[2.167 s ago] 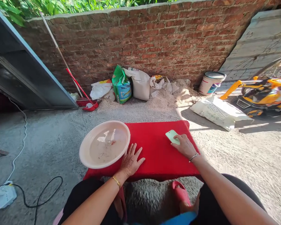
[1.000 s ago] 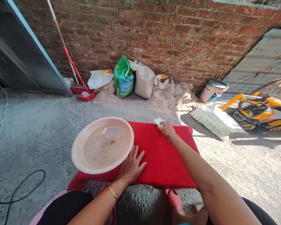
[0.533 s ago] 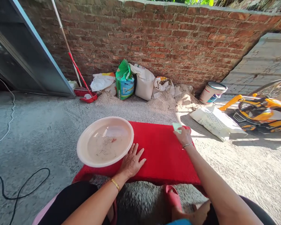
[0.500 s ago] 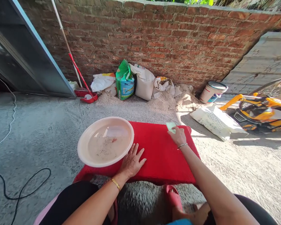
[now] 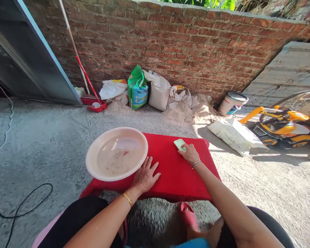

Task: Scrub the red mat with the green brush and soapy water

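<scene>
My right hand (image 5: 191,155) slid toward eight o'clock, curled snugly round a flat green thing (image 5: 179,144) that poked out long-ways toward ten o'clock.

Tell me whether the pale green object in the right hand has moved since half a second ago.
Yes. The pale green object has shifted left over the red cloth, closer to the basin, and slightly back from the cloth's far edge.

The red-covered low table (image 5: 172,172) carries a plastic washbasin (image 5: 91,161), the flat left hand (image 5: 145,177) and a pale-green block (image 5: 179,143).
</scene>
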